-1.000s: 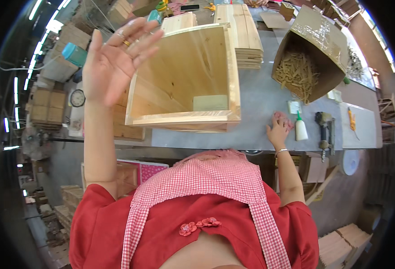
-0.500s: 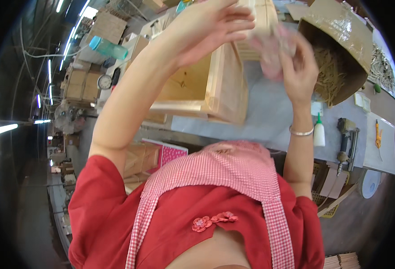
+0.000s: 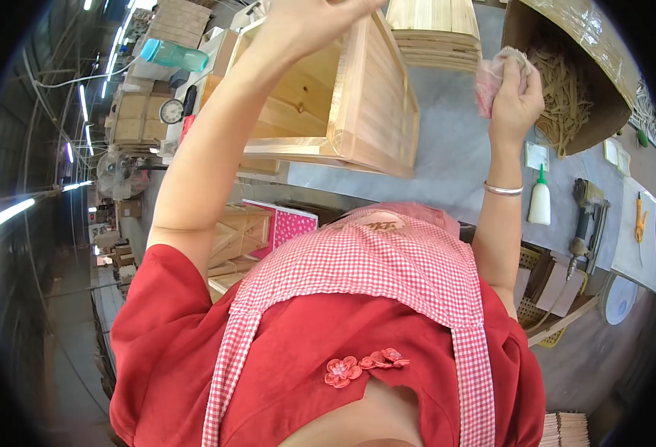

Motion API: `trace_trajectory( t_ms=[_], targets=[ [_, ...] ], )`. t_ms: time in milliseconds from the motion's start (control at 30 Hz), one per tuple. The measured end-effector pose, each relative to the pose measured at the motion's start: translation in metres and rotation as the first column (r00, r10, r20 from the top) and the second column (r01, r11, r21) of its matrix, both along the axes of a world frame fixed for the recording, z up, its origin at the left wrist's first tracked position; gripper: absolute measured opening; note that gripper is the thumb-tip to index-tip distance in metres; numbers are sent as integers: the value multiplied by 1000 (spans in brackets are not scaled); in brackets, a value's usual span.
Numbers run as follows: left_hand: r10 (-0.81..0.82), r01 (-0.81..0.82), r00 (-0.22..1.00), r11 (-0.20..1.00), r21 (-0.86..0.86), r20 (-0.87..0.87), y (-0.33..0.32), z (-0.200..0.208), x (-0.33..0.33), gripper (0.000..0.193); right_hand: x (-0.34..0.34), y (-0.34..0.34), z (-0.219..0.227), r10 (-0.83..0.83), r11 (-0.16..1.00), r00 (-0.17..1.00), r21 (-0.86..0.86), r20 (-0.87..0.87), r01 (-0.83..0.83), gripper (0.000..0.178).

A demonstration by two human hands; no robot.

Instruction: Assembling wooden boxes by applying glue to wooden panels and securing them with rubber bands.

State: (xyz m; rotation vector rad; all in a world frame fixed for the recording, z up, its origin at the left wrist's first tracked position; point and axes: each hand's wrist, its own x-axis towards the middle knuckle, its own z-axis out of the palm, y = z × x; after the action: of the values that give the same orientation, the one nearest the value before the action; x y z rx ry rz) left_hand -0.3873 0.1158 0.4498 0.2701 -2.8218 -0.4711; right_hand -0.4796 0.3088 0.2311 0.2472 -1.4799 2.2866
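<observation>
My right hand point(image 3: 518, 100) is closed around a crumpled pink and whitish cloth point(image 3: 486, 88), held up above the grey tabletop beside a carton. My left hand point(image 3: 317, 18) reaches over an open wooden box point(image 3: 376, 97) at the top of the view. The upper edge of the picture cuts off most of its fingers, so whether it grips anything is hidden. The box is pale, knotty wood with its open side facing me, and my left forearm crosses in front of it.
Stacked wooden panels point(image 3: 436, 41) lie behind the box. At right are a cardboard carton point(image 3: 611, 71) of tangled tan strips, a white glue bottle point(image 3: 540, 203), a nail gun point(image 3: 585, 216) and orange-handled pliers point(image 3: 639, 220). A teal bottle point(image 3: 175, 54) and dial gauge point(image 3: 171, 111) stand left.
My right hand has moved right with the cloth, away from the box and toward the carton. My left hand has shifted up, so its spread fingers are now mostly out of the picture.
</observation>
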Motion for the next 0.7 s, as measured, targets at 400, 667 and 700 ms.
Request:
trace_trajectory(
  t_ms=[400,667,700],
  targets=[
    [-440,422,858,898,122,266,-44,-19,99,64,13,-3,-56,41,975,979,207,202,-83,20],
    [-47,200,770,965,-171,636,-122,16,201,56,33,-33,-61,280,933,918,147,281,-329,19],
    [-92,243,789,955,-172,607,-124,20,204,54,31,-40,-54,318,928,910,107,266,-356,20]
  ],
)
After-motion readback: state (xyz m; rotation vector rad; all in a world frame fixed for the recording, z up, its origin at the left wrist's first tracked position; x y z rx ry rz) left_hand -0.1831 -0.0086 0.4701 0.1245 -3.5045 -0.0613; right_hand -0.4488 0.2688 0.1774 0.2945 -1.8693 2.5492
